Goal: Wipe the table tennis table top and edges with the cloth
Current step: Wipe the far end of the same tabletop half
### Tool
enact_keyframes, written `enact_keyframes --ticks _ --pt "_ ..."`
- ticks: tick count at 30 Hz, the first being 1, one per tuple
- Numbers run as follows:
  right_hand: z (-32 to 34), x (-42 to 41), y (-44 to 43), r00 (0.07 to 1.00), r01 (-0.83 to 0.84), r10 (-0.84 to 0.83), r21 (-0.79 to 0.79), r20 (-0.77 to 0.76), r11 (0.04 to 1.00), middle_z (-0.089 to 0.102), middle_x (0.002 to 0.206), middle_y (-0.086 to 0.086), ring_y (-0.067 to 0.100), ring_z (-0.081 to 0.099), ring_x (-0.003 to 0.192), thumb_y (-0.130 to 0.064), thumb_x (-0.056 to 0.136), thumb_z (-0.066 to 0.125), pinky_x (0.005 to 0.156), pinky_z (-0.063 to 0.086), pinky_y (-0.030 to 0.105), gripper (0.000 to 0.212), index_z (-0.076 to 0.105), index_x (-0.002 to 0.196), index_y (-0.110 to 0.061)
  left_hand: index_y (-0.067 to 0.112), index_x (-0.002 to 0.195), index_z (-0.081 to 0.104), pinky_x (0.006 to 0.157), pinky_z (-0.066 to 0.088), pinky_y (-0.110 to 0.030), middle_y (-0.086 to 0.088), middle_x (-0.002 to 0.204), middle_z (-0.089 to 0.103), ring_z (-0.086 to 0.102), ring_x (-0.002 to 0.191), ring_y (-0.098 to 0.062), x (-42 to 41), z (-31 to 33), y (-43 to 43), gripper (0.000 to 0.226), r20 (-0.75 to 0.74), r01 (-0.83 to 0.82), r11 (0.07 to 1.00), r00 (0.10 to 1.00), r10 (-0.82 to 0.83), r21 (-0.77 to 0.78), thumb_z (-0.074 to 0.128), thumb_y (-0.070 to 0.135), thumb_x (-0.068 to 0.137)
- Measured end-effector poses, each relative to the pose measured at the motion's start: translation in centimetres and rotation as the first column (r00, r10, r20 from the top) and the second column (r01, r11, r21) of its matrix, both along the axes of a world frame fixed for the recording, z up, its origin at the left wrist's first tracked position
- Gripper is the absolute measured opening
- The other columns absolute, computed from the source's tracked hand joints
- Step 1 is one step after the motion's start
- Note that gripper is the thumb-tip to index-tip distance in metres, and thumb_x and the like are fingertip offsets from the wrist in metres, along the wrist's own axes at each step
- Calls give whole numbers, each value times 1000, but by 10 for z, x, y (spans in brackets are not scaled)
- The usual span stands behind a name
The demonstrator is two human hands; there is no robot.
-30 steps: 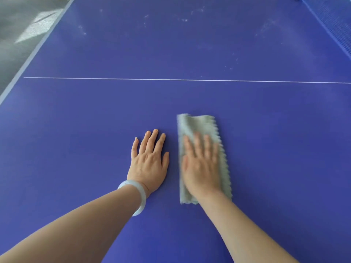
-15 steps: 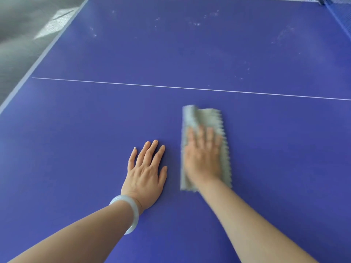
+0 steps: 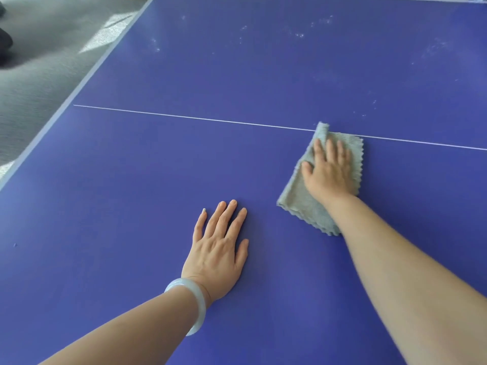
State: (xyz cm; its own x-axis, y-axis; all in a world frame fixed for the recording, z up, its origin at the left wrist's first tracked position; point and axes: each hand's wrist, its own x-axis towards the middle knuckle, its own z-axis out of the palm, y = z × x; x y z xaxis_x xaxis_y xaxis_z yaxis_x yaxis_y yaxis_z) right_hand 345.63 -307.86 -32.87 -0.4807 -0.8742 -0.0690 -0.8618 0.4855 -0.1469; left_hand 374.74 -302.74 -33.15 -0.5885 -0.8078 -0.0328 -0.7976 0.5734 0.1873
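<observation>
Across nearly the whole frame, table (image 3: 131,259), with floor (image 3: 39,75) at upper left. Above the white line (image 3: 184,117), pale specks (image 3: 299,35) not yet wiped; below it, seemingly clean. At right centre, cloth (image 3: 297,201), folded, flat on the table, far tip now touching the line, pushed up and right from mid-frame within the last second. On it, right hand (image 3: 329,172), fingers straight, pressing down. At lower centre, left hand (image 3: 218,248), flat and spread, braced as before, bracelet (image 3: 195,304) at the wrist. Probably next: dusty upper part, then edges. No containers in view.
</observation>
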Motion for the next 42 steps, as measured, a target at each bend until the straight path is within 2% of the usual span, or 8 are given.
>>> enact_keyframes --ticks 7,11,19,22,26,32,36,42 --pt "-2 101 -55 916 -400 400 2 25 917 5 168 0 32 -4 154 -51 102 24 124 -7 50 63 12 160 -30 19 148 39 122 11 -49 1 156 35 16 151 -20 -1 3 0 56 6 8 1000 1000 -8 2 28 42 99" --pt "-4 25 -41 977 -215 214 -75 -21 974 20 166 0 29 12 153 -45 103 34 124 5 44 57 29 157 -27 23 156 25 123 5 -46 3 164 17 7 153 -16 1 1 1 61 16 2 1000 1000 -2 8 21 45 100" --pt "-2 -42 43 992 125 -125 4 -32 992 5 169 1 32 2 154 -37 103 26 125 0 49 61 14 160 -22 25 157 21 124 2 -45 4 165 13 2 153 -15 1 0 1 63 22 5 1000 1000 -5 6 16 48 99" --pt "-1 40 43 990 -138 138 -16 -25 990 11 168 0 34 4 154 -32 100 35 124 0 49 63 16 160 -21 23 157 24 124 2 -45 3 165 16 6 153 -16 0 1 1 63 10 7 1000 1000 -7 7 17 47 99" --pt "-1 96 77 881 -474 474 16 -15 881 12 167 -1 29 4 155 -42 99 15 125 3 50 64 18 160 -23 24 156 25 124 1 -43 3 165 15 5 153 -15 0 1 2 63 6 4 1000 1000 -4 2 16 48 98" --pt "0 -38 148 997 52 -51 18 -58 999 16 167 5 32 11 154 -53 95 9 124 6 49 74 24 159 -19 24 155 27 124 2 -43 4 164 18 7 152 -15 0 -2 2 62 -25 -9 1000 1000 9 -8 18 47 97" --pt "0 15 160 958 285 -284 13 -33 958 9 167 11 39 4 153 -51 103 20 123 3 56 68 15 160 -15 24 154 28 124 2 -43 4 164 19 8 152 -15 0 -1 2 62 -40 -7 1000 999 6 -5 20 47 97" --pt "-4 172 187 929 -367 369 -63 21 928 17 166 7 33 7 154 -58 100 29 123 13 55 70 28 158 -19 26 155 26 124 -1 -40 4 164 17 6 152 -14 3 -2 0 61 -67 10 1000 998 -9 12 18 46 98"
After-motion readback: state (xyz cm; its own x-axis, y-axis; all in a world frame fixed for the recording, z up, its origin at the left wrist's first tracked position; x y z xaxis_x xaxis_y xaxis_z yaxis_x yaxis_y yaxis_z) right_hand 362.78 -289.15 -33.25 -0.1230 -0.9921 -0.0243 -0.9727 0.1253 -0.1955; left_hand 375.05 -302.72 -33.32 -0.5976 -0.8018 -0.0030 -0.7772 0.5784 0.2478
